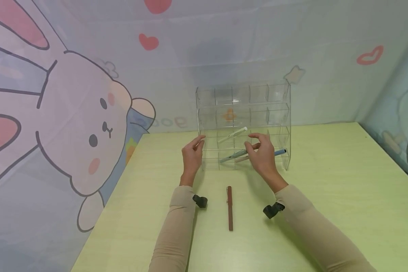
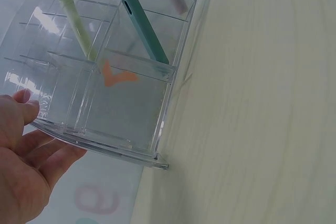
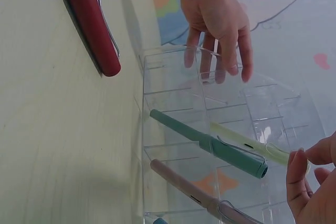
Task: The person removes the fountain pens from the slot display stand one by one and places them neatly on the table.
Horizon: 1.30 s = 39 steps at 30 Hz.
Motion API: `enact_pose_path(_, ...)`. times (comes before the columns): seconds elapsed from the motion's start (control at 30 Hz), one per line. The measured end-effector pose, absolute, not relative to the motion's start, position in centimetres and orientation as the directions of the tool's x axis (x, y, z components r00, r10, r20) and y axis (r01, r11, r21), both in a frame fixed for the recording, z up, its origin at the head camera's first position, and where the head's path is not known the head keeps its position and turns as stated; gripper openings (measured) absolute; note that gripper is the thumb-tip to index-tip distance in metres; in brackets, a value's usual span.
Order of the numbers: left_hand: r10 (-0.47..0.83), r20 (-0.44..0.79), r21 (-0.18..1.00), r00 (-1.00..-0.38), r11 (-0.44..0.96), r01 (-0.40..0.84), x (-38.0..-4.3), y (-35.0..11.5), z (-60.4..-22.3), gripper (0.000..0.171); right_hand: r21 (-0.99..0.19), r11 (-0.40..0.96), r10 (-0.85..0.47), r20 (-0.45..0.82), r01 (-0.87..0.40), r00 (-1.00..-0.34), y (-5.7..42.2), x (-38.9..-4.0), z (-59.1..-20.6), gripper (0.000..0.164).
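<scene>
A clear stepped pen rack (image 1: pixel 278 130) stands on the table. My left hand (image 1: pixel 192 153) grips its left side wall, thumb on one face and fingers on the other in the left wrist view. My right hand (image 1: pixel 262 154) is in front of the rack, thumb and index finger apart, close to the cap end of a pale yellow-green pen (image 1: pixel 232 134). That pen leans in a compartment above the lowest row. A green pen (image 3: pixel 231 156), a beige-pink pen (image 3: pixel 191 188) and a blue pen (image 1: pixel 280 152) lean in the lowest row, partly behind my right hand in the head view.
A dark red pen (image 1: pixel 229 207) lies on the light wooden table (image 1: pixel 326 181) between my forearms, in front of the rack. Behind the table hangs a cloth (image 1: pixel 176 75) printed with a rabbit and hearts.
</scene>
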<state>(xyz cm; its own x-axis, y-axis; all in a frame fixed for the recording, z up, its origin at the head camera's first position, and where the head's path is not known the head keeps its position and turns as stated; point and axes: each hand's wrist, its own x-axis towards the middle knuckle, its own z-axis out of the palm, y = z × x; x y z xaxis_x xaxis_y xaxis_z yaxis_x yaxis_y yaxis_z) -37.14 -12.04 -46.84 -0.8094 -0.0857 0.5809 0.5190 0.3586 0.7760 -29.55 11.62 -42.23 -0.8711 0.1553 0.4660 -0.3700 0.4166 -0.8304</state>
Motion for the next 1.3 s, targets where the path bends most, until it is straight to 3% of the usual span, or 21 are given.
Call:
enact_pose_path(0.17, -0.088, 0.577, 0.778, -0.812, 0.363, 0.513, -37.2, -12.0, -46.8, 0.022, -0.826, 0.402, 0.152, 0.486, -0.395, -0.861, 11.5, -30.2, -42.3, 0.039)
enact_pose_path(0.57, -0.091, 0.575, 0.781, -0.813, 0.357, 0.513, -37.1, -11.8, -46.7, 0.023, -0.772, 0.406, 0.138, 0.581, -0.489, -0.802, 11.1, -31.3, -42.4, 0.033)
enact_pose_path(0.8, -0.087, 0.587, 0.770, -0.805, 0.368, 0.522, -37.2, -11.9, -46.5, 0.023, -0.811, 0.361, 0.113, 0.529, -0.461, -0.841, 11.1, -31.9, -42.0, 0.033)
enact_pose_path(1.03, -0.085, 0.590, 0.764, -0.803, 0.380, 0.521, -37.1, -11.9, -46.6, 0.022, -0.831, 0.374, 0.048, 0.461, -0.412, -0.886, 11.2, -32.5, -41.8, 0.047)
enact_pose_path(1.3, -0.088, 0.600, 0.756, -0.795, 0.389, 0.527, -37.2, -12.1, -46.7, 0.022, -0.826, 0.396, 0.063, 0.460, -0.401, -0.886, 11.0, -33.1, -41.5, 0.039)
